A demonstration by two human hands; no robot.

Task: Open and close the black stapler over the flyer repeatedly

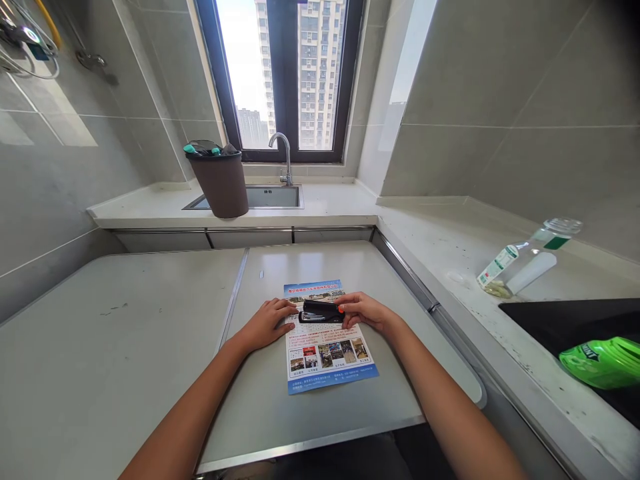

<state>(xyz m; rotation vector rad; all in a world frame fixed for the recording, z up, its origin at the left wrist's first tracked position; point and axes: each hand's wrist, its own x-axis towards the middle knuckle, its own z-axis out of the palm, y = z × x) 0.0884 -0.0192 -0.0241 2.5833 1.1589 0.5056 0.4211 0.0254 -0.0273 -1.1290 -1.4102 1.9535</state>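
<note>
A black stapler (321, 311) with an orange-red spot at its right end lies across a printed flyer (325, 385) on the table. My right hand (367, 311) has its fingers and thumb closed around the stapler's right end. At the other end, my left hand (269, 324) rests on the table with its fingertips over the flyer's left edge. Those fingers are apart and come close to the stapler; whether they touch it I cannot tell. Blue bands, red text and several small photos cover the flyer.
On the table (165, 347), a small pale strip (261, 274) lies beyond the flyer. A brown bin (220, 187) stands by the sink (275, 197). The right counter holds a glass jar (525, 260) and a green packet (600, 363) on a black surface.
</note>
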